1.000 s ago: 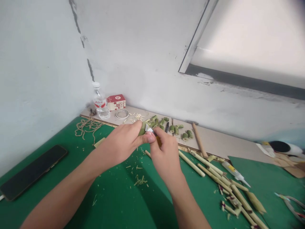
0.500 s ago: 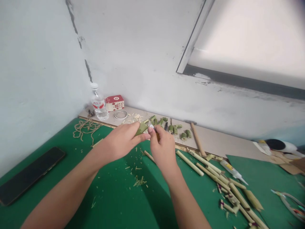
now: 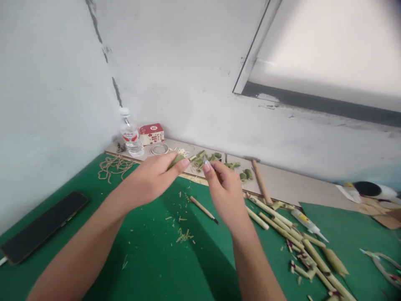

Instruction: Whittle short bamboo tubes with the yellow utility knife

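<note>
My left hand (image 3: 156, 173) is closed around a green bamboo piece (image 3: 177, 160), with only part of it showing past the thumb. Close by on the right, my right hand (image 3: 224, 184) grips a knife (image 3: 205, 160) whose short metal blade points up and to the left; most of its handle is hidden in my fingers. Blade and bamboo are apart. Both hands are above the near edge of the grey board. Below them, a thin wooden stick with a dark tip (image 3: 203, 209) and loose shavings (image 3: 184, 235) lie on the green mat (image 3: 150, 259).
Cut green bamboo pieces (image 3: 247, 174) and a hammer (image 3: 261, 182) lie on the board (image 3: 282, 179). Bamboo sticks (image 3: 313, 251) and a glue bottle (image 3: 308, 223) are at right. A water bottle (image 3: 133, 140), red box (image 3: 152, 134), twine (image 3: 114, 167) and phone (image 3: 45, 225) are at left.
My hands have moved apart: the right one with the knife shifted right, the left one with the bamboo slightly left. More of the dark-tipped stick shows now.
</note>
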